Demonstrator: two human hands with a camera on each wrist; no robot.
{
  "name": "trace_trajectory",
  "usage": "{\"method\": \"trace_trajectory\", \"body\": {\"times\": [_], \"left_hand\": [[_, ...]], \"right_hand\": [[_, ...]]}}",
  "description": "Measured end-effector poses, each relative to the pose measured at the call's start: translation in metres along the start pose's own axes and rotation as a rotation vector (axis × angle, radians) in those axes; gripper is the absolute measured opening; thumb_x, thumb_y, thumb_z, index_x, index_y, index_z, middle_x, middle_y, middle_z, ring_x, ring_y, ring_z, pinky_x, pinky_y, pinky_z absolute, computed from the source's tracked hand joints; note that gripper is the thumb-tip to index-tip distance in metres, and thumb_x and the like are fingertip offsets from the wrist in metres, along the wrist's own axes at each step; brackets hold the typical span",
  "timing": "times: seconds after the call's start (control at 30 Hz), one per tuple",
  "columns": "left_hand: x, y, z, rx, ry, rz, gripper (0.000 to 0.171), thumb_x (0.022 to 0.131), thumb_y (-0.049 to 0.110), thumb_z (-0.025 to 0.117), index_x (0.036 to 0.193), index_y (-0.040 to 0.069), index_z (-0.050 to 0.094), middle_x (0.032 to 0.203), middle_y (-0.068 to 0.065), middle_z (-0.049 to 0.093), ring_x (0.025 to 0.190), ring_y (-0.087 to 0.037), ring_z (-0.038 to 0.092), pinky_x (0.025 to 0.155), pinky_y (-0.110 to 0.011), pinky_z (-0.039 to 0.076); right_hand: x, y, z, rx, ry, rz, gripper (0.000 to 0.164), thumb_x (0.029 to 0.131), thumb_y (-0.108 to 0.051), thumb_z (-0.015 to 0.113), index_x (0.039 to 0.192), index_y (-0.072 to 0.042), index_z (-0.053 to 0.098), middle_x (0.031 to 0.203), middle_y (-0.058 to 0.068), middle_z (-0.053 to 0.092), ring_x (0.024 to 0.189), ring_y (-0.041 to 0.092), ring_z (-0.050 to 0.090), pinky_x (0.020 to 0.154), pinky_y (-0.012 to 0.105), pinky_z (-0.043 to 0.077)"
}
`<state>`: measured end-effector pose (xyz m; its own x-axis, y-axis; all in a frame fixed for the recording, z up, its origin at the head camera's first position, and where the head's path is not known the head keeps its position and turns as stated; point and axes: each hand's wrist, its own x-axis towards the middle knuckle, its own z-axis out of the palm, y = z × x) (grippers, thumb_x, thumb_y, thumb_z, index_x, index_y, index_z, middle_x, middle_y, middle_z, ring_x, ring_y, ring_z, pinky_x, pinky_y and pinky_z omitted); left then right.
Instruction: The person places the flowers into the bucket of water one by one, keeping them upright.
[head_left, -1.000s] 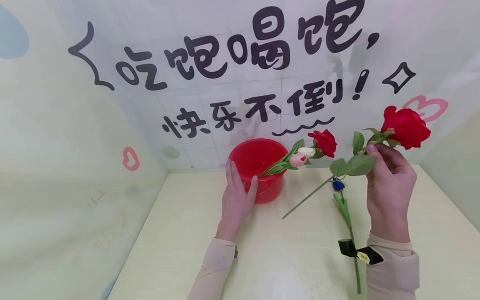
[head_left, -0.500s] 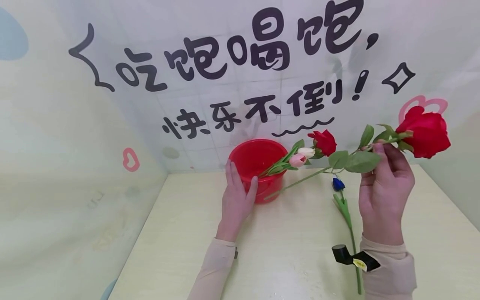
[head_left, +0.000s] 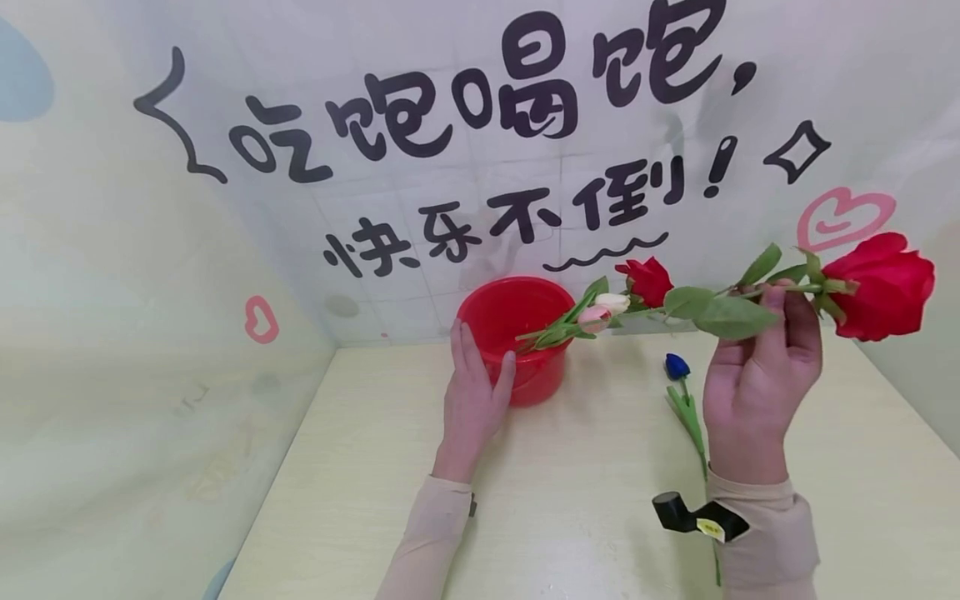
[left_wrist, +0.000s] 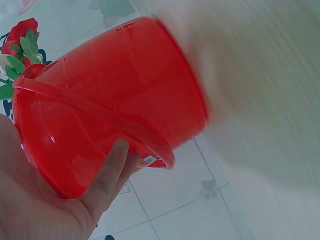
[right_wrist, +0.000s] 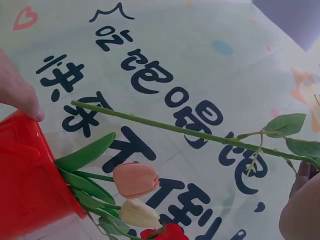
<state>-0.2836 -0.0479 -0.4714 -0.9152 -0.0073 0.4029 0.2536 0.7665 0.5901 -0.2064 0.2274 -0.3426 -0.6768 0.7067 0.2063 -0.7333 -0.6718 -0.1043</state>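
Note:
My left hand (head_left: 476,404) holds the near left side of a red bucket (head_left: 542,379), its fingers and thumb spread at the rim. In the left wrist view the fingers lie against the wall beside the bucket's handle (left_wrist: 90,102). Out of the bucket lean a pink tulip (right_wrist: 135,179), a white tulip (right_wrist: 137,212) and a red rose (head_left: 647,282), tilted right. My right hand (head_left: 757,383) pinches the stem of a larger red rose (head_left: 881,287) below its bloom. This rose lies nearly level, its stem (right_wrist: 165,127) pointing at the bucket.
A blue tulip (head_left: 677,367) lies on the pale wooden table (head_left: 570,517), partly hidden by my right forearm. Behind the bucket hangs a white sheet (head_left: 420,50) with black lettering. A black strap mount (head_left: 697,517) sits on my right wrist.
My right hand has turned the large rose from slanting to nearly level, its bloom swinging right and down and its stem end rising toward the bucket. The left hand and bucket have stayed put.

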Motion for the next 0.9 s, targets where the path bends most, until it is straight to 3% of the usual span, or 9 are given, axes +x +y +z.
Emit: {"method": "trace_trajectory", "body": {"times": [0.2, 0.67, 0.9], "left_hand": [[0.001, 0.001, -0.001, -0.006, 0.006, 0.002, 0.103, 0.098, 0.05, 0.069, 0.17, 0.012, 0.006, 0.171, -0.008, 0.023, 0.122, -0.031, 0.065, 0.092, -0.046, 0.062], [0.0, 0.001, -0.001, 0.002, -0.019, -0.022, 0.104, 0.098, 0.05, 0.07, 0.171, 0.013, 0.005, 0.172, -0.007, 0.02, 0.122, -0.03, 0.064, 0.092, -0.046, 0.062], [0.001, 0.001, -0.001, 0.01, -0.028, -0.027, 0.104, 0.098, 0.05, 0.068, 0.171, 0.013, 0.004, 0.173, -0.006, 0.018, 0.125, -0.03, 0.063, 0.093, -0.046, 0.062]], "right_hand": [[-0.004, 0.007, -0.003, -0.008, -0.015, -0.008, 0.027, 0.095, 0.011, 0.068, 0.122, 0.016, 0.062, 0.121, 0.024, 0.062, 0.107, 0.036, 0.068, 0.099, 0.046, 0.056], [-0.032, 0.047, -0.016, -0.286, -0.076, 0.011, 0.032, 0.094, 0.004, 0.074, 0.124, 0.011, 0.066, 0.124, 0.022, 0.062, 0.116, 0.037, 0.069, 0.097, 0.044, 0.056], [-0.04, 0.06, -0.022, -0.334, -0.069, 0.063, 0.044, 0.095, 0.001, 0.075, 0.135, 0.01, 0.06, 0.136, 0.025, 0.06, 0.123, 0.037, 0.067, 0.099, 0.041, 0.056]]}}
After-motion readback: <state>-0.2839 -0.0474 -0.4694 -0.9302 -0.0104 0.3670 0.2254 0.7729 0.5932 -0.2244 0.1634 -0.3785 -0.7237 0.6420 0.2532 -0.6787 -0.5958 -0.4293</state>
